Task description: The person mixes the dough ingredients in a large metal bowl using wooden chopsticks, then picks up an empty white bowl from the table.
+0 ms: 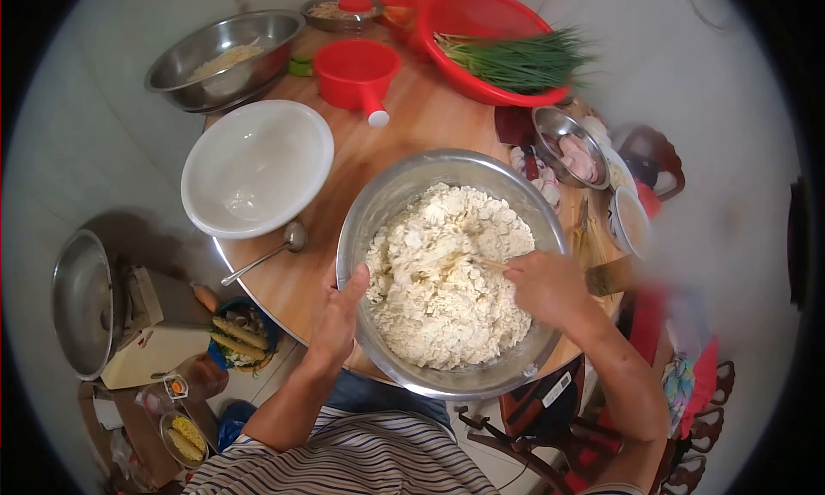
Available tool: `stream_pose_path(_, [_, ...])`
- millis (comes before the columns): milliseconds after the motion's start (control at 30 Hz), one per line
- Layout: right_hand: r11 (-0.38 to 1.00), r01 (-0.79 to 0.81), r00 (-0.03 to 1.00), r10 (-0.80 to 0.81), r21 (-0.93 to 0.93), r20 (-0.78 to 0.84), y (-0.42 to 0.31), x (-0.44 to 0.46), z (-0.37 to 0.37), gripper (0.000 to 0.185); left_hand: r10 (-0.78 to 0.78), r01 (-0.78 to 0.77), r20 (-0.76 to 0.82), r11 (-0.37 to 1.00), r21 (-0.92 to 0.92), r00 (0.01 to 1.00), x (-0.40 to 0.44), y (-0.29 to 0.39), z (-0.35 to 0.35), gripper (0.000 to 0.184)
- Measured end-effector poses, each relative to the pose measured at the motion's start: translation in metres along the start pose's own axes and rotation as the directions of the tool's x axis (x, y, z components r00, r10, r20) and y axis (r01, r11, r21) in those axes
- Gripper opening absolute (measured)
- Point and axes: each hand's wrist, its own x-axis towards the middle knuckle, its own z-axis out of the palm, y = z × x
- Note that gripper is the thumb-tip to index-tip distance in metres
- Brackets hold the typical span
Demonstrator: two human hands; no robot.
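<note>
Over the bowl [388, 201], right fingers [522, 276] pinch a crosswise, left-pointing stick [491, 264] — left fingers [355, 284] clasp rim [455, 155].

Even light — glints in the white bowl [262, 164] — black, curved corners.

Center: silver-grey metal mixing bowl [365, 207], cream-white dough [451, 280]. Left of center: plain white bowl [258, 168]. Upper middle: red dipper [357, 70], white handle tip [378, 118]. Upper right: red basin [455, 22], deep-green scallions [528, 61]. Tabletop [447, 125]: light-brown wood grain. Bottom edge: shirt [369, 452], dark and whitish stripes.
</note>
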Motion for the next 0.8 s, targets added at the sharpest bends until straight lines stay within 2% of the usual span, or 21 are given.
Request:
stream_pose_path(133, [0.986,-0.073,0.99,0.09,-0.151,0.112,0.027,-0.033,-0.024,0.016,0.003,-0.003,0.009,1.0,0.018,1.0,0.001,-0.003,-0.006,0.041])
stream_pose_path(200, [0.985,-0.17,0.985,0.169,-0.027,-0.039,0.03,-0.07,-0.034,0.014,0.001,-0.001,0.0,1.0,0.013,1.0,0.002,-0.005,-0.005,0.042])
stream_pose_path(233, [0.984,-0.175,0.984,0.174,-0.031,-0.033,0.024,-0.083,-0.041,0.014,-0.003,0.003,-0.031,1.0,0.014,1.0,0.002,-0.007,-0.004,0.043])
stream_pose_path(333, [0.987,-0.152,0.988,0.154,-0.055,0.025,-0.004,-0.112,-0.046,0.014,-0.014,0.014,-0.047,1.0,0.013,0.999,0.001,-0.006,-0.001,0.044])
stream_pose_path(400, [0.989,-0.052,0.995,0.063,0.139,-0.077,-0.022,-0.118,-0.039,0.013,-0.009,0.01,-0.042,1.0,0.01,0.999,0.002,-0.007,-0.003,0.045])
stream_pose_path(467, [0.993,-0.013,1.0,0.015,0.113,-0.02,-0.034,-0.104,-0.033,0.013,-0.009,0.01,-0.075,1.0,0.007,0.997,0.003,-0.012,-0.007,0.045])
stream_pose_path(533, [0.996,0.021,0.999,-0.024,0.085,0.033,-0.038,-0.085,-0.018,0.012,-0.004,0.005,-0.038,1.0,0.024,0.999,0.003,-0.007,-0.005,0.046])
stream_pose_path(667, [0.993,-0.025,0.995,0.036,0.115,-0.096,-0.029,-0.032,0.018,0.013,0.004,-0.005,0.018,0.998,0.062,1.0,0.004,-0.005,-0.009,0.046])
stream_pose_path(800, [0.994,-0.058,0.981,0.073,0.09,-0.181,-0.013,-0.017,0.001,0.017,0.005,-0.006,0.036,1.0,0.026,0.999,0.001,0.0,-0.005,0.045])
